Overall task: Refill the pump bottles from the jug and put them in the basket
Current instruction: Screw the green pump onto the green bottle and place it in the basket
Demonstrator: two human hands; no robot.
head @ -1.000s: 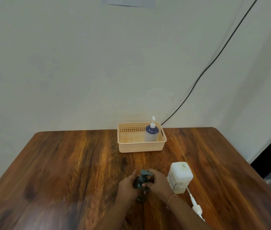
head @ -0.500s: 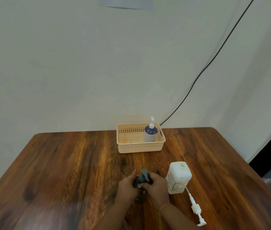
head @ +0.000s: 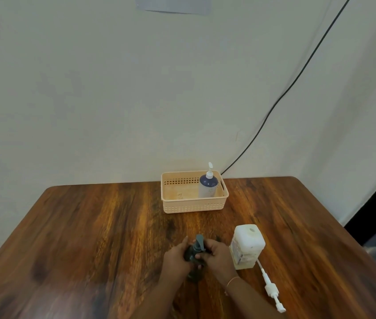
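A dark grey pump bottle (head: 194, 250) stands upright on the wooden table near its front middle. My left hand (head: 175, 259) wraps its body from the left. My right hand (head: 217, 255) grips it at the pump collar from the right. Just to the right stands a white square jug (head: 247, 246) with an open hole in its top. A loose white pump with a long tube (head: 271, 290) lies on the table beside the jug. At the back, a peach basket (head: 194, 204) holds a dark blue pump bottle (head: 208, 184) with a white pump.
The wooden table (head: 90, 226) stands against a pale wall. A black cable (head: 286, 93) runs diagonally down the wall to behind the basket. The table's right edge borders a dark floor area at the right.
The dark bottle's pump head has turned from pointing right to pointing away from me. My right hand has shifted its grip slightly around the collar. The jug and basket stay put.
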